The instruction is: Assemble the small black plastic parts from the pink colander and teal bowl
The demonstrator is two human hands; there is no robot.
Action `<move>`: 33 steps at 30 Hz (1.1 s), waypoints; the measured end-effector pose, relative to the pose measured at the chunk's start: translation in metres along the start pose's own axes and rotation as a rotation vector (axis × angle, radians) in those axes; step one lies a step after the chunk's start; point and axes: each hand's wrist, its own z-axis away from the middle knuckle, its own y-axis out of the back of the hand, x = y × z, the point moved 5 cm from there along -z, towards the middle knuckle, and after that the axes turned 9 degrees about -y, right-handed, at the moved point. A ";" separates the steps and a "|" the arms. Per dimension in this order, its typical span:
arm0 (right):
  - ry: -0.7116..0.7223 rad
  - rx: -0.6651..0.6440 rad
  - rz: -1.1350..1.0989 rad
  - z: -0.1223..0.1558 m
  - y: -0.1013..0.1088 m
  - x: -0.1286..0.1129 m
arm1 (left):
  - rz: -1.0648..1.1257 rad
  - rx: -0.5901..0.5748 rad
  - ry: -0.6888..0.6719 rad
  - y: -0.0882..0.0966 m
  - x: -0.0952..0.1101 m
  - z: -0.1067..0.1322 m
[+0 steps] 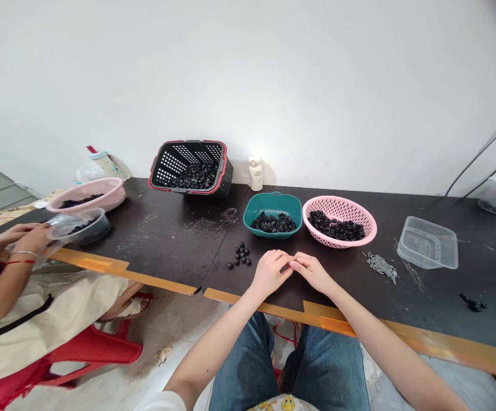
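Observation:
My left hand (270, 273) and my right hand (311, 272) hover over the dark tabletop (174, 251), their fingertips meeting near the middle. Anything pinched between them is hidden. Just left of my left hand lies a small cluster of black round pieces (241, 255). Behind my hands stands a teal bowl (273, 200) of similar black pieces, and beside it a pink perforated basket (337, 208) holds more. A scatter of grey screws (382, 267) lies to the right of my right hand.
An empty clear plastic tub (427, 242) sits at the right. A black basket with a red rim (188, 144) stands at the back. At the left, a co-worker's hands (16, 241) are beside a clear tub (79, 226) and a pink basin (85, 194). Orange tape lines the table's front edge (316, 319).

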 end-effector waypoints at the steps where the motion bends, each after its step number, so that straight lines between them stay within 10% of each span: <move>1: 0.011 -0.013 0.040 0.001 -0.002 -0.002 | 0.005 -0.017 0.038 0.001 -0.001 0.003; 10: -0.012 0.064 0.233 0.000 -0.001 0.005 | -0.205 -0.173 0.291 0.019 -0.038 0.030; 20: -0.019 0.114 0.239 -0.002 0.000 0.013 | -0.351 -0.043 0.451 0.048 -0.061 0.053; 26: -0.014 0.133 0.225 -0.004 0.002 0.014 | -0.343 -0.025 0.400 0.076 -0.084 -0.006; 33: -0.021 0.175 0.248 -0.005 0.006 0.016 | -0.387 -0.664 0.484 0.015 -0.138 -0.092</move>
